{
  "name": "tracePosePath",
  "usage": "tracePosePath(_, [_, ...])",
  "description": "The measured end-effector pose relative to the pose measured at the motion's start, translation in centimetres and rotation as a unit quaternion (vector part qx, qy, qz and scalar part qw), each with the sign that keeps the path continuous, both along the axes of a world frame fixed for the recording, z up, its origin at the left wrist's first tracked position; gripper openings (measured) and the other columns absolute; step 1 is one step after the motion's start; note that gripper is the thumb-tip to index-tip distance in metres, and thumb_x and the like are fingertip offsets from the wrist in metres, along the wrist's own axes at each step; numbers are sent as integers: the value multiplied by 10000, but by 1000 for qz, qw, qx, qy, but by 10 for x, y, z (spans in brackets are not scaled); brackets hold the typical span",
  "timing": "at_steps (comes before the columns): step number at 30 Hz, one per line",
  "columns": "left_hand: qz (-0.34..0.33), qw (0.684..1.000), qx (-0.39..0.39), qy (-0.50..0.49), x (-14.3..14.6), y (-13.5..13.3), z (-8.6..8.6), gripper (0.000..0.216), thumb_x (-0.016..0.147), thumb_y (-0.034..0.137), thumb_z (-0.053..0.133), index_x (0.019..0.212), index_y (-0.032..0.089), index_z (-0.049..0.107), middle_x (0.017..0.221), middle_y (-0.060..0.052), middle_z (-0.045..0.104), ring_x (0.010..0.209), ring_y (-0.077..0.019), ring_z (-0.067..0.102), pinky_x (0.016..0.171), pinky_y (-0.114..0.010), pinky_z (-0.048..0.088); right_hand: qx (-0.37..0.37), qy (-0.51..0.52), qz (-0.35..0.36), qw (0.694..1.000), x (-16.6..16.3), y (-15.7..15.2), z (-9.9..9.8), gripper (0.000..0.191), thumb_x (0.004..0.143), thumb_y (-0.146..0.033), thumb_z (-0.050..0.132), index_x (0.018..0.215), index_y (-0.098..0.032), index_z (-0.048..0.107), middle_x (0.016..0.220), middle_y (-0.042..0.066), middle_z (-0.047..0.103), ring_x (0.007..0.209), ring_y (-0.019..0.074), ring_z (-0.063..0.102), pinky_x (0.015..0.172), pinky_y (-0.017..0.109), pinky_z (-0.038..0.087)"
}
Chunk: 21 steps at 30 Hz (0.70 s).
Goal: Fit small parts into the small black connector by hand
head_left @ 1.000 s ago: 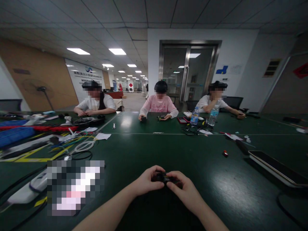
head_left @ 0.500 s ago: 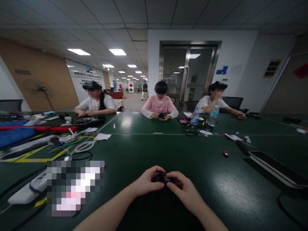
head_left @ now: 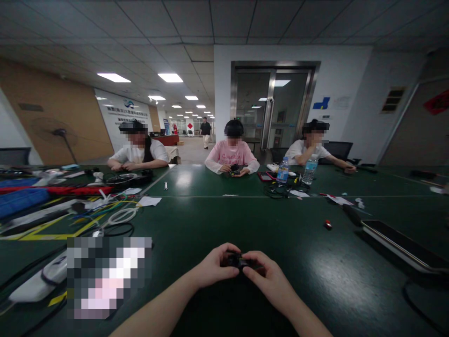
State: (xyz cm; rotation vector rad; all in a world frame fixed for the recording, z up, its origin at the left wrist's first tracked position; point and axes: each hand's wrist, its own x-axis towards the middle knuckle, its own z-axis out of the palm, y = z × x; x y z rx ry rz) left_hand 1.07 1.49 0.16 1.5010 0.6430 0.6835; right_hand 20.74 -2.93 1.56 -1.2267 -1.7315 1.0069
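Between my two hands is a small black object [head_left: 240, 260] with a touch of yellow on it; its kind I cannot make out. My left hand [head_left: 218, 267] grips its left side, thumb along the near edge and fingers curled over the far side. From the right, my right hand [head_left: 267, 271] holds the other side, with thumb and forefinger close to the left thumb. Much of the object is hidden by the fingers. Both hands are just above the green table [head_left: 224, 224], near its front edge.
A power strip [head_left: 38, 281], cables [head_left: 122, 215] and a pixelated area lie at left. To the right are a small red item [head_left: 327, 224] and a flat dark-topped device [head_left: 400, 245]. Bottles [head_left: 309, 171] stand farther back. Across the table sit three people [head_left: 232, 154].
My hands keep the same hold on the black object, with barely any movement. The view shifts slightly, and a person in the far background has walked a little closer.
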Motion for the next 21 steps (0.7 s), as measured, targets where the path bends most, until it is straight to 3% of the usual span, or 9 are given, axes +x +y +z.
tracePosePath(13, [3,1000,-5,-6,1,-5,10,394,731,123,693,1082,182,523,992,-37,579,888,-173,572,789,-338,444,-2,-4,-7,1000,1,-1,0,195,797,-285,588,980,-265,652,1108,32,585,986,227,582,767,316,501])
tracePosePath(21, [3,1000,-15,12,2,-6,15,396,721,167,717,1069,186,529,991,-43,581,871,-185,570,771,-344,439,-5,67,-30,997,6,8,-10,241,768,-337,634,989,-244,662,1054,38,647,992,243,593,828,357,488])
